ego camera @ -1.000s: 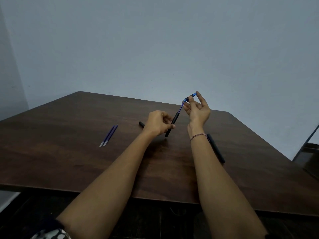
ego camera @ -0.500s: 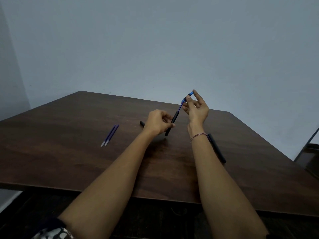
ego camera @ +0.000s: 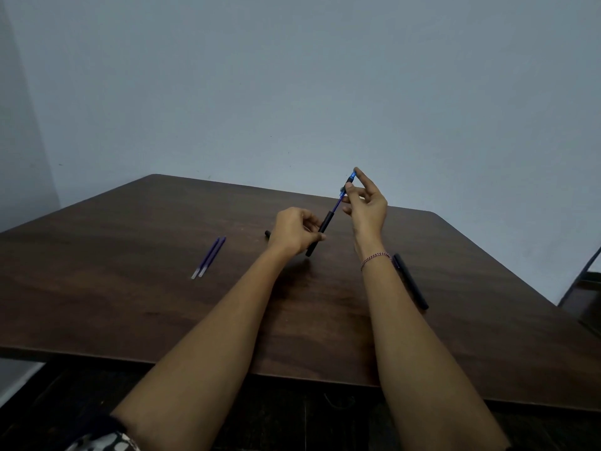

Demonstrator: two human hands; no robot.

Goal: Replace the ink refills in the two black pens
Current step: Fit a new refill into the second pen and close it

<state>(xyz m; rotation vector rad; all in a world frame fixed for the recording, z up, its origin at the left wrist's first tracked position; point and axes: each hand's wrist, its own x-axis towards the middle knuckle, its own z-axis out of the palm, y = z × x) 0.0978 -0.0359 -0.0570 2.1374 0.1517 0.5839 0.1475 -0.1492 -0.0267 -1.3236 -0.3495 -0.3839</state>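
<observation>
Compared with one second ago, the right hand (ego camera: 366, 203) is a little higher and farther from the left hand (ego camera: 294, 231), so more of the blue refill (ego camera: 341, 198) shows outside the black pen barrel (ego camera: 320, 232). The other things on the bench (ego camera: 130, 304) lie in the same places as before.

The left hand is closed around the lower part of the barrel, which is tilted, with its low end just above the bench and its open end pointing up and to the right. The right hand pinches the top part of the refill between thumb and forefinger; the other fingers are loosely spread. The lower end of the refill is inside the barrel, so the barrel is the only thing here that contains something.

Two spare refills (ego camera: 209, 257) lie side by side, touching, on the bench well to the left of the hands. The second black pen (ego camera: 411, 283) lies on the bench just to the right of the right wrist, which wears a thin bracelet (ego camera: 374, 258). A small black piece (ego camera: 267, 233) shows behind the left hand; I cannot tell what it is.

The near edge of the bench passes under both forearms. The bench has much free surface at the left and front, and the right corner is rounded.
</observation>
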